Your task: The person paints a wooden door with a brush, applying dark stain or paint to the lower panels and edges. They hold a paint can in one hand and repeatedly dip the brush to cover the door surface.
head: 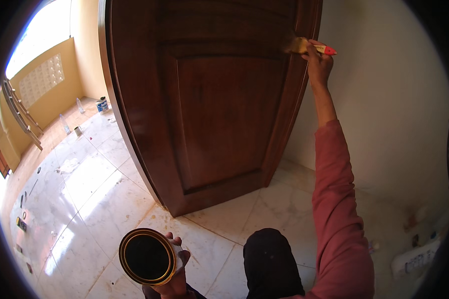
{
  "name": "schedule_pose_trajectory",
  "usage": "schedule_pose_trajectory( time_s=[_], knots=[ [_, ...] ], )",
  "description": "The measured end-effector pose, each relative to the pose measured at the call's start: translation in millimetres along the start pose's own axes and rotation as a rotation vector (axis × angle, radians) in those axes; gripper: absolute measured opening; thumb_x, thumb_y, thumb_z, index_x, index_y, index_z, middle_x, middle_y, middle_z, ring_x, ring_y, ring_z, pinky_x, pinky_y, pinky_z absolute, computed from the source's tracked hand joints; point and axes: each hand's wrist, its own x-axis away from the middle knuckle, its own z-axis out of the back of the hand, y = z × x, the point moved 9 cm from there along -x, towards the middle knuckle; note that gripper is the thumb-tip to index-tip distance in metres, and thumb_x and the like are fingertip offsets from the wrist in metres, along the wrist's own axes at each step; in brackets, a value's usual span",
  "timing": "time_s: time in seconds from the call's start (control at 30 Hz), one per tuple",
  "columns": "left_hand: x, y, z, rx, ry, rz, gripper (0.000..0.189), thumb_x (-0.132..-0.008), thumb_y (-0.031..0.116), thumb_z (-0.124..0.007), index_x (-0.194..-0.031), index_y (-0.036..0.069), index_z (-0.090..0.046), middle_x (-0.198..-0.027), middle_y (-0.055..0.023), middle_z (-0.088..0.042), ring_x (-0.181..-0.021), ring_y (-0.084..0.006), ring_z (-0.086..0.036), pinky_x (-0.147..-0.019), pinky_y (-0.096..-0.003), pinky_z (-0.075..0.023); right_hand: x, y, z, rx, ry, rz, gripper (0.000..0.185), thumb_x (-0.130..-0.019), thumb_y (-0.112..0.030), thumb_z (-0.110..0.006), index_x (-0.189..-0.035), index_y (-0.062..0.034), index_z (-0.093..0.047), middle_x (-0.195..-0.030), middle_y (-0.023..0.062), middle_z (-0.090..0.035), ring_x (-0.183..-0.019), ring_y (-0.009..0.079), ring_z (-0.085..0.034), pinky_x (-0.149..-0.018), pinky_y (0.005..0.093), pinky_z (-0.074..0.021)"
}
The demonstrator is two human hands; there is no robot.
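A paintbrush (323, 49) with a pale wooden handle and red tip is gripped in my right hand (319, 65), its bristles against the upper right part of a dark brown panelled wooden door (224, 119). Low in the view, my left hand (177, 273) holds an open round metal can (123, 258) from its right side and below. Dark contents (146, 257) show inside its gold-coloured rim; how full it is I cannot tell.
White marbled floor tiles (108, 228) lie around the door's foot. A pale wall (374, 93) stands at right. Far left are a wooden ladder (20, 112), plastic bottles (64, 124), a cup (78, 130), a paint tin (102, 105) and small tools on the floor. My knee (271, 261) is below the door.
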Motion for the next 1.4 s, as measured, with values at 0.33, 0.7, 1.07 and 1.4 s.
schedule_pose_trajectory(
  time_s=[0.33, 0.7, 1.07, 1.4],
  knots=[
    [-7.1, -10.6, -11.9, 0.049, -0.059, -0.018, 0.08, -0.092, 0.048, -0.075, -0.157, 0.013, -0.044, -0.151, -0.0249, -0.052, -0.137, -0.0427, -0.051, -0.101, -0.0505, -0.0512, 108.7, -134.9, -136.4, 0.045, -0.051, 0.551, 0.008, -0.099, -0.014, -0.073, -0.107, -0.0132, -0.075, -0.105, 0.0084, -0.069, -0.097, 0.0225, -0.071, -0.08, 0.0364, -0.0586],
    [-5.7, -11.8, 7.6, 0.058, 0.006, 0.015, 0.09, -0.086, 0.051, -0.082, -0.158, 0.015, -0.044, -0.155, -0.026, -0.048, -0.139, -0.0442, -0.05, -0.106, -0.0536, -0.0509, 50.4, -14.2, -82.3, -0.27, -0.389, 0.103, 0.025, -0.103, -0.023, -0.071, -0.117, -0.0031, -0.073, -0.107, 0.0056, -0.075, -0.098, 0.0125, -0.07, -0.086, 0.0286, -0.0571],
    [-7.7, -8.3, -0.8, 0.081, -0.066, 0.0, 0.088, -0.088, 0.051, -0.082, -0.158, 0.013, -0.044, -0.154, -0.0265, -0.048, -0.14, -0.0444, -0.049, -0.106, -0.053, -0.0518, 51.7, -14.4, 6.7, 0.241, -0.124, 0.297, 0.014, -0.098, -0.01, -0.073, -0.11, -0.005, -0.076, -0.116, 0.0103, -0.073, -0.106, 0.0219, -0.073, -0.092, 0.0344, -0.0582],
    [-8.6, -9.0, 8.1, 0.036, -0.038, -0.015, 0.085, -0.089, 0.049, -0.082, -0.157, 0.012, -0.046, -0.154, -0.0267, -0.048, -0.141, -0.0442, -0.049, -0.104, -0.0518, -0.0536, 266.8, 79.1, 33.2, 0.272, -0.51, 0.198, 0.015, -0.094, 0.0, -0.074, -0.107, -0.0065, -0.073, -0.116, 0.0129, -0.07, -0.109, 0.031, -0.072, -0.093, 0.0399, -0.0593]
  ],
)
